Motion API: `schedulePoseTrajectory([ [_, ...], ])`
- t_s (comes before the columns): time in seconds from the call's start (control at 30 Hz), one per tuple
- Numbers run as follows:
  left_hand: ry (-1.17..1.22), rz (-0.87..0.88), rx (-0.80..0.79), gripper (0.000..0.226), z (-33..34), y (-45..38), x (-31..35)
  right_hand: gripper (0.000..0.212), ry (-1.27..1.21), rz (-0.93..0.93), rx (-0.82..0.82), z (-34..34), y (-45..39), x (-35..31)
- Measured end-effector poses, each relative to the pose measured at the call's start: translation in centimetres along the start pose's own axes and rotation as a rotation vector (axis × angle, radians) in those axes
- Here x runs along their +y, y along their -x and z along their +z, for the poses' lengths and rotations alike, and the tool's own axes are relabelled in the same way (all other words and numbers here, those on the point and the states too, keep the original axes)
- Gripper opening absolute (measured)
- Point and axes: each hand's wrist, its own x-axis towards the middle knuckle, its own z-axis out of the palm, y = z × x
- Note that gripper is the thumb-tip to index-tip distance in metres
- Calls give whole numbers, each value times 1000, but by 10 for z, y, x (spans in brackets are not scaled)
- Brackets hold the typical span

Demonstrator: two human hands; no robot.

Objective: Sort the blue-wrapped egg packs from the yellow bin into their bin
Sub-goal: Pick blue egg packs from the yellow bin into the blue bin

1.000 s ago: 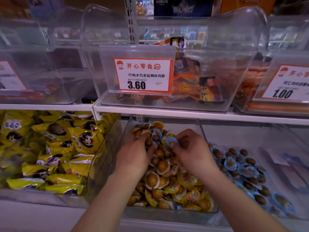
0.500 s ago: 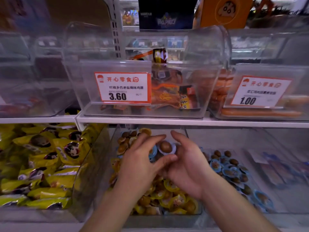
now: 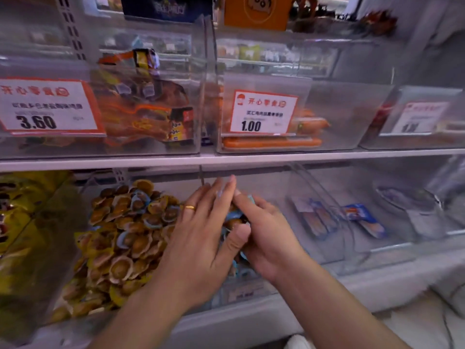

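Both hands meet at the right wall of the yellow bin (image 3: 83, 248), right hand (image 3: 266, 238) clutching blue egg packs (image 3: 232, 219), left hand (image 3: 201, 238) flat against them, likely so none drop.

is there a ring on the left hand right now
Yes, a gold ring sits on a finger of the left hand, which lies beside the right hand over the blue-wrapped egg packs.
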Motion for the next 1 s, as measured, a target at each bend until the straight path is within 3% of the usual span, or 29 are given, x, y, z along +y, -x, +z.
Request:
schedulePoseTrajectory([
  [0.13, 114, -35, 20, 65, 9, 6, -4, 11, 163, -109, 250, -49, -21, -18],
  [0.27, -115, -218, -9, 57, 12, 13, -31, 15, 542, -158, 534, -111, -40, -23],
  [0.4, -54, -313, -38, 52, 15, 22, -45, 15, 1015, -63, 408, -137, -46, -20],
  [0.5, 0, -316, 42, 42, 10, 22, -51, 11, 1021, -166, 443, -134, -46, -25],
  [0.63, -33, -339, 100, 28, -11, 29, -64, 19, 799, -317, 471, -109, -39, -29],
  [0.77, -2, -478, 190, 33, -46, 55, -79, 26, 808, -474, 361, -69, -33, -10],
  [0.87, -20, -542, 260, 34, -68, 75, -85, 23, 1052, -613, 126, -24, -25, 16],
  [0.93, -73, -538, 242, 35, -71, 90, -92, 24, 1232, -743, -81, 6, -19, 35],
  [1.0, -100, -548, 183, 32, -68, 100, -102, 26, 1379, -760, -248, 29, -19, 53],
])
